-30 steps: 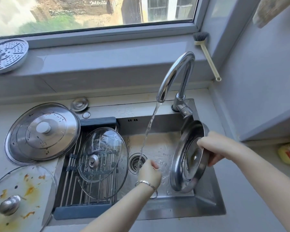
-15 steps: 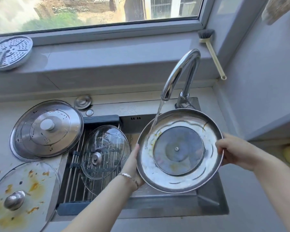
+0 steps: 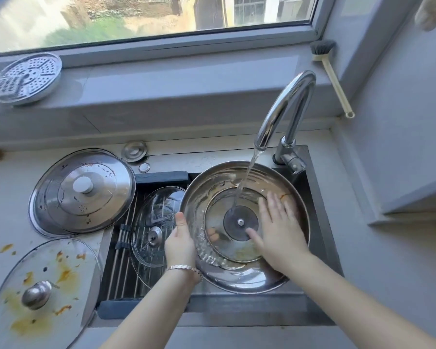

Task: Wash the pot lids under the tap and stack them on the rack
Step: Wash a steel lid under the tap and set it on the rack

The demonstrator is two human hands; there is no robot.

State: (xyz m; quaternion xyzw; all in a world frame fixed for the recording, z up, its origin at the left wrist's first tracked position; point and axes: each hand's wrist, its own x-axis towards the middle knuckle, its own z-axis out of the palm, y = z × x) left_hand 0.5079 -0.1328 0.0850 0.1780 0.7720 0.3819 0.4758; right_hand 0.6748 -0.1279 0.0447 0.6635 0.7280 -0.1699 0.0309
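just left hand [image 3: 180, 244] on lid rim [image 3: 186, 205]

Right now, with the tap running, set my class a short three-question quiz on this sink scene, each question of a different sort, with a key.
1. True or false: the left hand grips the rim of the steel-rimmed lid held under the tap.
2. Multiple choice: where does the clear glass lid lie? A) on the windowsill B) on the roll-up rack over the sink C) on the counter
3. Fill in: the right hand lies flat, palm down, on the lid's ____ face.

Key: 1 true; 2 B; 3 inner. The water stream lands near the lid's centre. The stained glass lid and the steel lid wait on the counter.
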